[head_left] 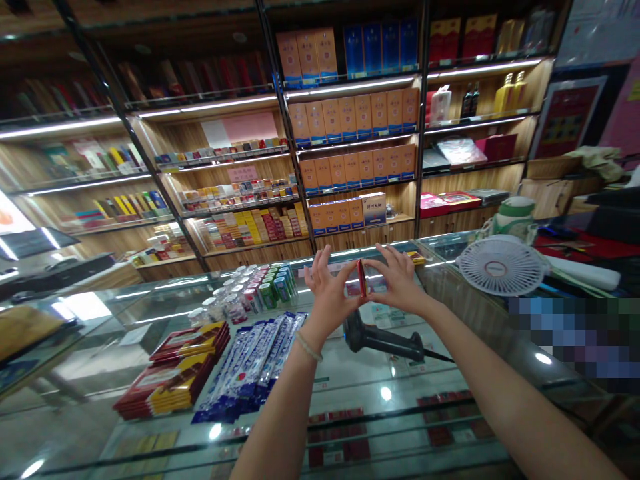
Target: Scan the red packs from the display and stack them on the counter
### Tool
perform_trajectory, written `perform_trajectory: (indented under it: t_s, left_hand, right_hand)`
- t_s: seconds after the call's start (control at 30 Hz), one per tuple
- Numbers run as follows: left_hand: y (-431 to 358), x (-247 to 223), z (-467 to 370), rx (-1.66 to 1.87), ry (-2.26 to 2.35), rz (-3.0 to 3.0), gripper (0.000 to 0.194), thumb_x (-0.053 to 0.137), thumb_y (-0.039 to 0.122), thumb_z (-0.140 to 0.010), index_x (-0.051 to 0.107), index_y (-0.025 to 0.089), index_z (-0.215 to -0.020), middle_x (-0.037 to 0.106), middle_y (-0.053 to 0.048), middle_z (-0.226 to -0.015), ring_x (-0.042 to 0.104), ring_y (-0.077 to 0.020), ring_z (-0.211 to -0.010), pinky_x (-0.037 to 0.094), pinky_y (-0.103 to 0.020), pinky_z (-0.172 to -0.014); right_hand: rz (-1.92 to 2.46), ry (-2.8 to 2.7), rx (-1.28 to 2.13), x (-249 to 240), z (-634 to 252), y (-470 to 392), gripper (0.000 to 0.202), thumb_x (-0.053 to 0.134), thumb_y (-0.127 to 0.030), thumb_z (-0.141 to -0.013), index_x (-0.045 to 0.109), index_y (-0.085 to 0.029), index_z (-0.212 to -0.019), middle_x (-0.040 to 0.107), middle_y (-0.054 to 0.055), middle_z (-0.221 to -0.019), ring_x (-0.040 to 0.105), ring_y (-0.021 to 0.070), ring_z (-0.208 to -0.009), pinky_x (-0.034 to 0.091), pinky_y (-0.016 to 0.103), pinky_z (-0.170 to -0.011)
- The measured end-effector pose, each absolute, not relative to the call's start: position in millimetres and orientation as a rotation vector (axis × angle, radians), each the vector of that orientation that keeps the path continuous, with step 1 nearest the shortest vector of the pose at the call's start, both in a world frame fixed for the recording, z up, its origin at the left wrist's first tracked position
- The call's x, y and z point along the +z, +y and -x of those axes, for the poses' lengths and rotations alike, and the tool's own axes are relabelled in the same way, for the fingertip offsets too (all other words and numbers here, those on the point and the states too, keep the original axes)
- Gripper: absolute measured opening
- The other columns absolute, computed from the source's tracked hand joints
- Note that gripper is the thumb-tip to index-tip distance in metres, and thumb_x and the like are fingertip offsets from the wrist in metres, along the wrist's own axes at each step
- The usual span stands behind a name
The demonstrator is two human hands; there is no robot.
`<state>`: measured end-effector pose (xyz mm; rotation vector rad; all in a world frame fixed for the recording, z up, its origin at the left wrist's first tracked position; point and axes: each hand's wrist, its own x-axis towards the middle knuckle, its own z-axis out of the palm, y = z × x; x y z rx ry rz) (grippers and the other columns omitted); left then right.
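Both hands pinching red pack, ctr of frame

L hand (327,290) is coming in from bottom ctr, forearm slanting up & slightly R, wrist wearing a pale band (309,347). R hand (396,283) is reaching in from lower R, forearm running diagonally up-L. Both are hovering over the glass counter (345,383), facing each other; thumb & index of each are gripping opp. sides of the pack (362,280), other fingers fanning upward. Pack is standing upright btwn them, showing a narrow side.

Just below the hands, a black scanner (385,341) is lying on the counter, cord trailing R. Lower L of frame: choc. bars (173,383) are sitting in stacks, blue sticks (250,367) lying beside them; tubs (273,287) are standing in rows behind. R side: white fan (503,265) is resting near a green-wht jug (514,217). Shelves (360,140) w/ boxes are filling the top of frame.
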<state>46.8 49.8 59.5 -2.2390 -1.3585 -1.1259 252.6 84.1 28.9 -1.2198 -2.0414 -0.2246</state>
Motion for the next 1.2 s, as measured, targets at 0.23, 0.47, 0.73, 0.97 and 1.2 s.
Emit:
perform_trajectory:
  t_s: [0.23,0.47,0.73,0.97,1.2]
  left_hand:
    - [62.3,54.1,-35.5,-1.168,-1.367,2.281,0.075,0.082,0.066,-0.070,0.065,0.030,-0.134,0.011,-0.013,-0.172,0.012,-0.0449,-0.156,0.005,-0.070,-0.122]
    - [66.1,54.8,-31.6,-1.157,-1.484,2.312,0.086,0.079,0.069,-0.071,0.056,0.033,-0.145,0.011,-0.014,-0.171,0.010,-0.0453,-0.157,0.003,-0.071,-0.121]
    - [67.1,57.4,-23.4,-1.080,-1.424,2.126,0.097,0.081,0.061,-0.074,0.040,0.031,-0.157,0.023,-0.019,-0.168,0.019,-0.0425,-0.156,0.005,-0.070,-0.122]
    - [59.2,58.0,-24.9,-0.903,-1.373,2.067,0.077,0.086,0.046,-0.072,0.058,0.036,-0.144,0.031,-0.015,-0.167,0.024,-0.0419,-0.155,0.002,-0.068,-0.123]
    - [60.4,56.9,-25.3,-0.919,-1.387,2.052,0.068,0.086,0.045,-0.072,0.063,0.034,-0.136,0.033,-0.015,-0.166,0.025,-0.0420,-0.155,0.002,-0.069,-0.123]
  right_hand:
    - [1.238,-1.993,-0.280,31.6,-257.2,85.4,0.067,0.076,-0.054,-0.078,0.057,-0.034,-0.139,0.027,0.012,-0.168,0.017,0.0377,-0.156,0.015,0.067,-0.120]
    - [1.230,-1.961,-0.330,34.3,-260.0,83.4,0.062,0.077,-0.055,-0.079,0.061,-0.030,-0.133,0.024,0.013,-0.169,0.015,0.0388,-0.157,0.013,0.069,-0.120]
    - [1.284,-1.956,-0.465,39.7,-265.2,80.7,0.060,0.080,-0.048,-0.077,0.061,-0.026,-0.130,0.021,0.013,-0.170,0.013,0.0385,-0.157,0.008,0.067,-0.123]
    - [1.277,-1.987,-0.523,41.7,-263.3,76.0,0.059,0.077,-0.039,-0.077,0.060,-0.025,-0.132,0.020,0.010,-0.171,0.011,0.0377,-0.157,0.005,0.065,-0.124]
    - [1.284,-1.993,-0.515,41.6,-260.1,74.5,0.057,0.074,-0.039,-0.080,0.059,-0.024,-0.133,0.023,0.012,-0.170,0.010,0.0372,-0.157,0.004,0.065,-0.124]
